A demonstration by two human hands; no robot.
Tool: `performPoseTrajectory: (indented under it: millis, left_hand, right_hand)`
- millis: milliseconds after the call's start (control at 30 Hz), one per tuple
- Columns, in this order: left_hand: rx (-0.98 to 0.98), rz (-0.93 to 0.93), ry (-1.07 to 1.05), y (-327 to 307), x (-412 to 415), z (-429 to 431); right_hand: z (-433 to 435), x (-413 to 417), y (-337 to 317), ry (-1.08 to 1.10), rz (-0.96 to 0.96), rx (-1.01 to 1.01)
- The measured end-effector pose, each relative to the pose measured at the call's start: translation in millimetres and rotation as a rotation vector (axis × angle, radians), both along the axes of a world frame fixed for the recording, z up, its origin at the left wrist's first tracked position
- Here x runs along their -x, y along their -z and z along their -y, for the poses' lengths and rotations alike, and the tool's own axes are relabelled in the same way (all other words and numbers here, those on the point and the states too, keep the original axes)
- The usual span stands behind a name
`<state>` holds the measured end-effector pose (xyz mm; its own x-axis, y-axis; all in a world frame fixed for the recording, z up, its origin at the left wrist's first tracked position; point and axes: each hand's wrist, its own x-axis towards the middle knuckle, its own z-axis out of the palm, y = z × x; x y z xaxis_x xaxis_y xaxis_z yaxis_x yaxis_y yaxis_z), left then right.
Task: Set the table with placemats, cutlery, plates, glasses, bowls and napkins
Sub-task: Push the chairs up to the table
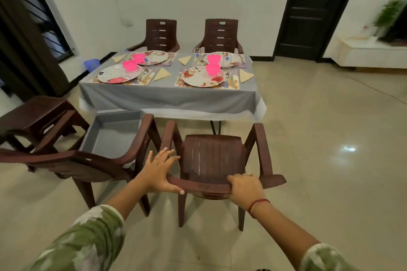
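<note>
My right grip (245, 189) is curled over the back rail of the chair (211, 156); my left grip (159, 171) presses flat on the rail's left end, fingers spread. The bench (167, 97) lies straight ahead beyond the chair, long side across my view, carrying plates (120, 73), bowls (130, 65) and napkins (161, 73). The floor (319, 138) under the chair is smooth, so I judge a forward push slides it in.

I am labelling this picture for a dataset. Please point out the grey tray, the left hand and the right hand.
Grey tray (110, 138): head view, its bare floor.
Left hand (159, 170): head view, back of the hand.
Right hand (246, 188): head view, back of the hand, gripping the chair (211, 156).
</note>
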<state>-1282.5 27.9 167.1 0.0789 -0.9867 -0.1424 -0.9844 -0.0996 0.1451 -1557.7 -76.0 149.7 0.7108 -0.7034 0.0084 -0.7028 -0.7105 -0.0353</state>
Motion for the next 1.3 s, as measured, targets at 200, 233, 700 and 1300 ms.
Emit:
performPoseTrajectory:
  millis: [200,233,700,1300]
  left_hand:
    - [-0.126,0.009,-0.200,-8.6,-32.5,21.6]
    - [-0.137,-0.018,-0.220,-8.5,-33.8,25.6]
    - [-0.085,-0.171,-0.150,2.2,-103.8,73.3]
    - [0.012,-0.244,0.004,17.9,-130.8,81.2]
  right_hand:
    - [33.3,-41.8,-8.1,-0.100,-0.005,-0.016]
    - [38.5,-44.7,-7.8,-0.097,-0.015,-0.016]
    - [90.9,-92.7,-17.1,-0.064,-0.033,-0.237]
    - [89.4,-110.3,-21.1,-0.017,-0.119,-0.087]
